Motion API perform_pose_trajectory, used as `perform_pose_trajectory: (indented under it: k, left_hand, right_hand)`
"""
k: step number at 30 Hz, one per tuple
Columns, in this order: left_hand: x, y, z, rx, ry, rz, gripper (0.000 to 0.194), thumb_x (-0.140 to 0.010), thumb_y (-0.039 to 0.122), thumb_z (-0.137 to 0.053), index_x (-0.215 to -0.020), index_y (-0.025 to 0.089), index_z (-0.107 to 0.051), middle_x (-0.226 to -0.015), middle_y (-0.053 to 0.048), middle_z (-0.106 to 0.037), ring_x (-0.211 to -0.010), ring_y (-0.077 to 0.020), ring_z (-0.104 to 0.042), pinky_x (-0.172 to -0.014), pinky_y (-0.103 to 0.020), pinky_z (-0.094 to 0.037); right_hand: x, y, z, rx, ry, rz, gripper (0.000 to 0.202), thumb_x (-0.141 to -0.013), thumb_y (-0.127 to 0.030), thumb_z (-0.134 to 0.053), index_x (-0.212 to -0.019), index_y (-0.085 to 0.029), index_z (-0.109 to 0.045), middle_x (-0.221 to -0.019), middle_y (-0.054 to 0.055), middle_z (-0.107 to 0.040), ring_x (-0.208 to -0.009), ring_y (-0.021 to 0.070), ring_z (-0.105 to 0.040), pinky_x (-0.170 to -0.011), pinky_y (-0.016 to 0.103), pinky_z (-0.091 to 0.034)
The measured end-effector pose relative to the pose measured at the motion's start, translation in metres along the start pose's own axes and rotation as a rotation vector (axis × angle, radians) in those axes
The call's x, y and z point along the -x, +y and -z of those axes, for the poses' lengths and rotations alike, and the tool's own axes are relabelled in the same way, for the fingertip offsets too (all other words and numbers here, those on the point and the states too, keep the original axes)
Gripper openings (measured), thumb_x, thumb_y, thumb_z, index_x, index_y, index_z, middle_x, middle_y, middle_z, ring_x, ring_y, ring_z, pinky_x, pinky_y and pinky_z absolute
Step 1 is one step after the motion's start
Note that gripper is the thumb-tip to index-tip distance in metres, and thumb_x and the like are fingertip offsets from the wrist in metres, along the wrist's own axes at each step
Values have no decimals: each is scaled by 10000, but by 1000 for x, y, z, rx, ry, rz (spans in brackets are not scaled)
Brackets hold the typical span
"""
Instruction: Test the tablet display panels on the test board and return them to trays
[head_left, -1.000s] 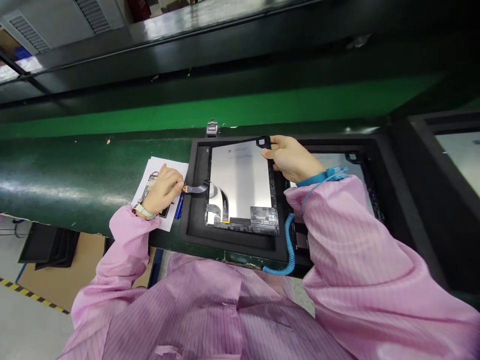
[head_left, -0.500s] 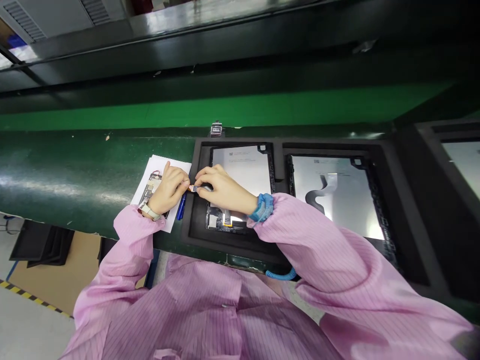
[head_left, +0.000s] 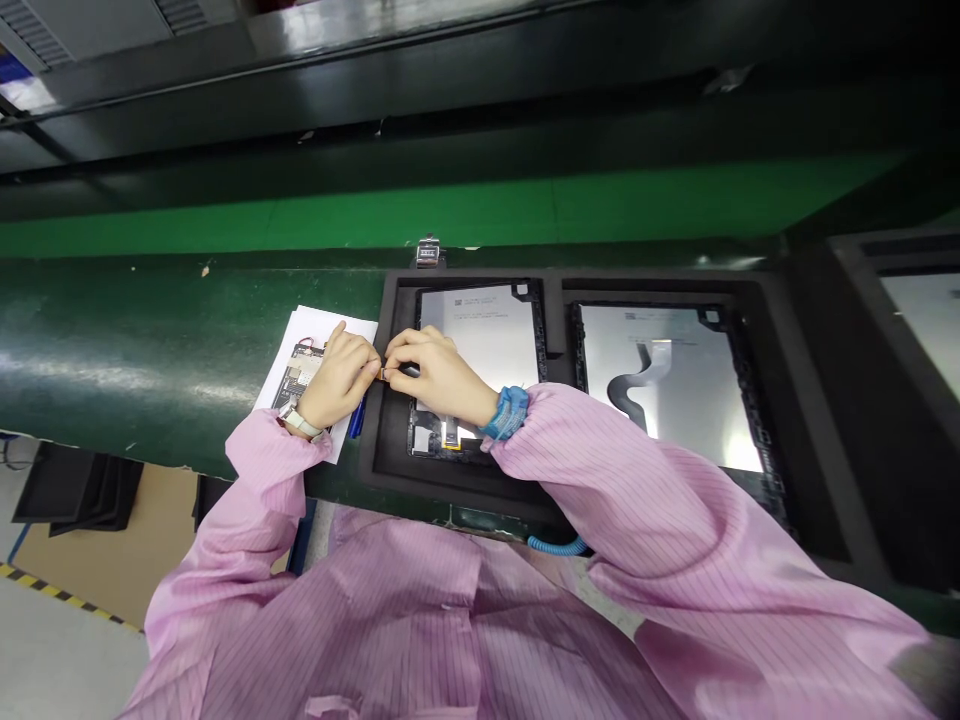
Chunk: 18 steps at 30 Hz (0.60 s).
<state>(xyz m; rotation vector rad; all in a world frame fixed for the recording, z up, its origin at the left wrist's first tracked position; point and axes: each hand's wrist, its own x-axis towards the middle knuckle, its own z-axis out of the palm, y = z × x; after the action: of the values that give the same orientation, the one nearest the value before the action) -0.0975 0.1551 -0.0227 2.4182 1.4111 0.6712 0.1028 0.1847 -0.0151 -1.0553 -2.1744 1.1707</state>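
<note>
Both hands meet at a small part with an orange-brown strip (head_left: pixel 383 374), over the left edge of a black foam tray (head_left: pixel 379 440). My left hand (head_left: pixel 337 380) pinches one end of it, its wrist above a circuit board (head_left: pixel 298 372) on white paper (head_left: pixel 281 350). My right hand (head_left: pixel 442 375) has thumb and fingers closed round the other end, and partly covers a silver panel (head_left: pixel 487 325) in the tray. Blue pens (head_left: pixel 357 418) lie beside the paper, partly behind my left hand.
A second silver panel (head_left: pixel 675 390) with a dark flex cable (head_left: pixel 628 388) lies in the tray's right compartment. A metal counter (head_left: pixel 427 252) stands behind the tray. Another tray (head_left: pixel 862 290) is at the far right, and black trays (head_left: pixel 79 488) are stacked at the lower left.
My right hand has moved slightly left, closer to my left hand, and less of the small part shows between the fingers. The whole view has shifted a little.
</note>
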Motion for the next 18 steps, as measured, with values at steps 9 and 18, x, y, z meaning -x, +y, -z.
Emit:
perform_pose_trajectory:
  k: [9, 18]
  left_hand:
    - [4, -14, -3, 39, 555, 361, 328, -1059, 465, -369, -1026, 229, -594, -1150, -110, -622, -1178, -257, -576, -1159, -515, -400]
    - [32, 99, -30, 148, 62, 203, 455, -1034, 237, -432, -1488, 210, -404, -1511, -187, -484, -1463, -304, -460, -1174, -506, -460]
  right_hand:
    - [4, 6, 43, -104, 35, -72, 243, -956, -313, -524, -836, -199, -702, -1032, 75, -722, -1000, 214, -646, -995, 410, -488]
    - [20, 38, 92, 493, 489, -657, 419, -911, -340, -610, -1223, -65, -566, -1211, 309, -649, -1156, 429, -618, -957, 611, -485]
